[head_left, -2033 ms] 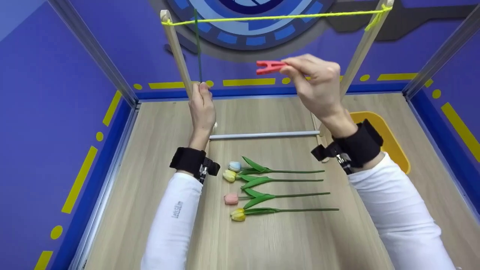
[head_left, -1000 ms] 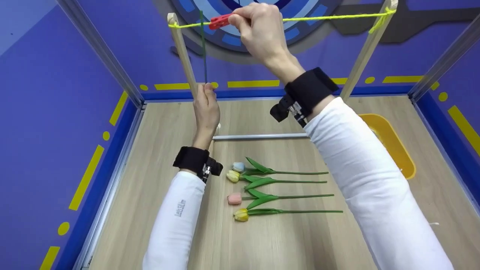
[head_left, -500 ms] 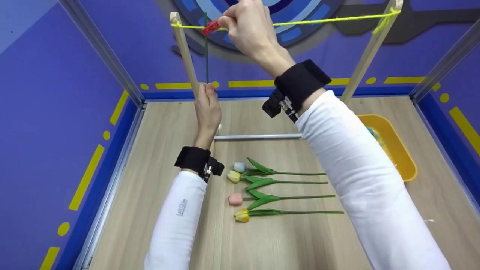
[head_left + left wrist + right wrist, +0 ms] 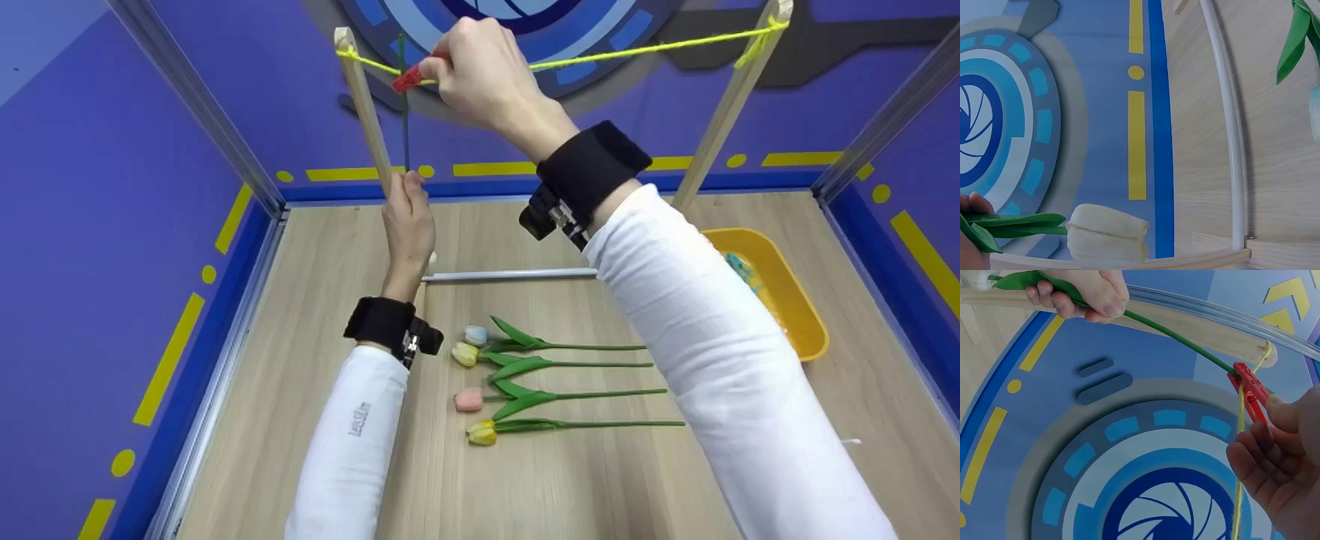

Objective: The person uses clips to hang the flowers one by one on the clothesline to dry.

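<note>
White tulip (image 4: 1100, 233), upside down, bloom lowest, green stem (image 4: 1176, 336) rising from the fingers of the left hand (image 4: 409, 221), red clothespin (image 4: 1251, 385), pinched by the right hand (image 4: 487, 75), its tips where stem and yellow string (image 4: 637, 52) cross, string sagging there.

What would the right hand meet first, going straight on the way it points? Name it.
Past the red clothespin it pinches, the right hand would likely first meet the green stem, which sits at the clothespin's tip with the yellow string. The left wooden post looks next, though depth is unclear.
</note>
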